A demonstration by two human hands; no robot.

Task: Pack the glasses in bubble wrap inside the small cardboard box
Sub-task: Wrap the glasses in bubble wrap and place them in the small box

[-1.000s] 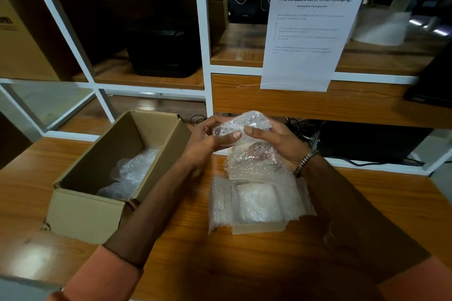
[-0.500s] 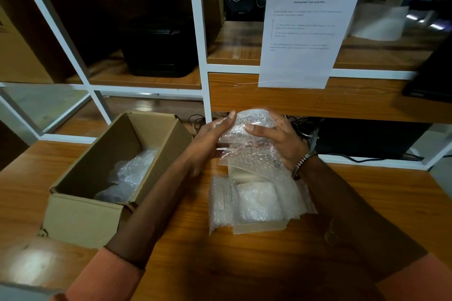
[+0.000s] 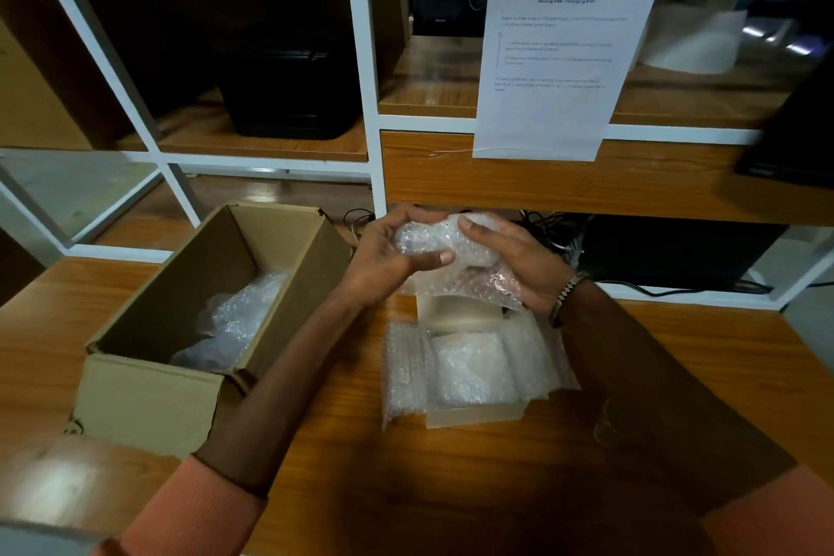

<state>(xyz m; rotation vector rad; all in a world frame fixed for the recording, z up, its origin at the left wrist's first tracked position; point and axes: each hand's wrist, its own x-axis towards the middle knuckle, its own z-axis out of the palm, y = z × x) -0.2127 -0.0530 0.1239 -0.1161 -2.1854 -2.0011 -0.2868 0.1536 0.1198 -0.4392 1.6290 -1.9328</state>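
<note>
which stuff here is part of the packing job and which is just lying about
Part of the job:
- wrapped bundle, held by left hand and right hand
- cardboard box with bubble wrap inside
- bubble wrap stack

Lying about:
- instruction sheet
- black case
- cables

The paper sheet [image 3: 559, 59] hanging on the shelf reads "2236" and "Fill Cardboard Box (Internal Packaging)"; smaller lines are unreadable.

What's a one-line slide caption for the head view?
Both hands, left hand and right hand, grip a bubble-wrapped bundle beside the open cardboard box.
</note>
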